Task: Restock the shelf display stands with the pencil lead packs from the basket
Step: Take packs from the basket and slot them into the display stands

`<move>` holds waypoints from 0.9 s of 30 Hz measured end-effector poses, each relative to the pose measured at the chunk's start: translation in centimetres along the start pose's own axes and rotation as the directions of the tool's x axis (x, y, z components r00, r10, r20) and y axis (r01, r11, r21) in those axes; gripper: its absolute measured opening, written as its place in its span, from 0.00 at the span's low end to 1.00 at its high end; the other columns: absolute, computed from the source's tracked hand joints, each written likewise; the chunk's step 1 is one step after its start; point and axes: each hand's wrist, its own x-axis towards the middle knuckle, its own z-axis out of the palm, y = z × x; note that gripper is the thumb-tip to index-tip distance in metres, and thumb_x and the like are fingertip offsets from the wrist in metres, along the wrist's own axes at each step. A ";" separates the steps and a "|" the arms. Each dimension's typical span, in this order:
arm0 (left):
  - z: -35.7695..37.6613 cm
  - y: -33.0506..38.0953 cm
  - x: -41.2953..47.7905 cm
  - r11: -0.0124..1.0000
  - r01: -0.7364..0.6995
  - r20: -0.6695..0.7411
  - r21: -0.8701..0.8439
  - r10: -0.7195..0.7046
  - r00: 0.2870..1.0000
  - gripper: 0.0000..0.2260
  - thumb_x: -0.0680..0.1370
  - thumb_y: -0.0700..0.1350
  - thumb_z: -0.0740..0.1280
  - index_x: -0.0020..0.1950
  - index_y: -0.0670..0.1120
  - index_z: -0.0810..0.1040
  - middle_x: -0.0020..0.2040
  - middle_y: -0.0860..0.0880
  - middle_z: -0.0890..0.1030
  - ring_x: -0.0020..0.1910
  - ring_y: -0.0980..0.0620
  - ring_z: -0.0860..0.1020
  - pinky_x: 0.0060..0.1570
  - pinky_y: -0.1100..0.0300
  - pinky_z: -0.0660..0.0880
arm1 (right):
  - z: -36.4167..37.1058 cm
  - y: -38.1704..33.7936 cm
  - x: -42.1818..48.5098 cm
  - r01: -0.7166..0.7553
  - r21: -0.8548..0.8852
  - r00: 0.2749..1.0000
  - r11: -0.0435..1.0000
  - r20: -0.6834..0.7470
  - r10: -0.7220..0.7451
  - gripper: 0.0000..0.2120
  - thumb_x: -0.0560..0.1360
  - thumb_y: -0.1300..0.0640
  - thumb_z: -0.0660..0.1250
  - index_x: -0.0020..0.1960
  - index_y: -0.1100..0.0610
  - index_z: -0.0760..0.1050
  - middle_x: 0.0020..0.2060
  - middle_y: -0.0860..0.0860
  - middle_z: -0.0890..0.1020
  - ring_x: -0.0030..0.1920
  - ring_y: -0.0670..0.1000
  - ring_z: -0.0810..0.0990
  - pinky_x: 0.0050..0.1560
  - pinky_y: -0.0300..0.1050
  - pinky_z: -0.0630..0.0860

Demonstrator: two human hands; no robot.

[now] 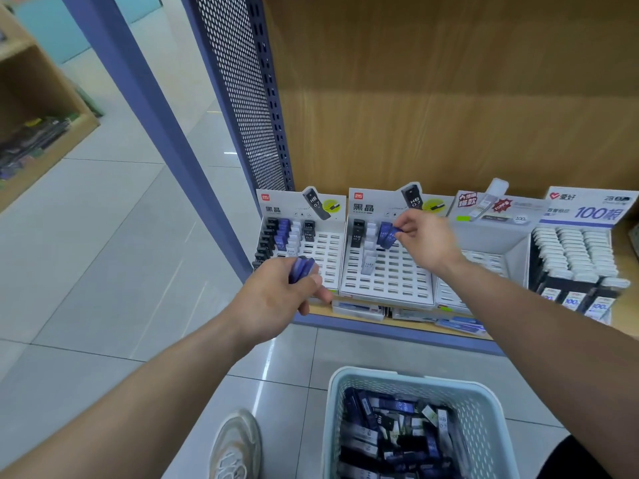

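Note:
Two white slotted display stands sit side by side on the low wooden shelf: the left stand (325, 250) and the middle stand (390, 274). Each holds black, blue and white lead packs in its back rows. My right hand (427, 242) pinches a blue lead pack (392, 236) over the back slots of the middle stand. My left hand (276, 299) grips a few blue lead packs (301, 269) in front of the left stand. A pale blue basket (484, 399) on the floor below holds several mixed packs.
Two more stands stand to the right: a mostly bare white stand (484, 261) and a full stand of white-capped packs (577, 257). Flat boxes (359, 311) lie under the stands at the shelf edge. A purple perforated upright (242, 98) bounds the shelf on the left. My shoe (235, 444) is beside the basket.

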 end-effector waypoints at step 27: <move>-2.2 -2.8 0.4 0.995 0.091 -0.039 -0.043 -0.093 0.995 0.05 0.84 0.48 0.63 0.57 0.56 0.77 0.38 0.53 0.84 0.26 0.58 0.71 0.25 0.71 0.68 | 8.0 -9.3 1.1 0.084 0.351 0.990 0.933 0.074 -0.117 0.08 0.76 0.60 0.72 0.46 0.48 0.78 0.39 0.47 0.82 0.37 0.42 0.79 0.40 0.33 0.76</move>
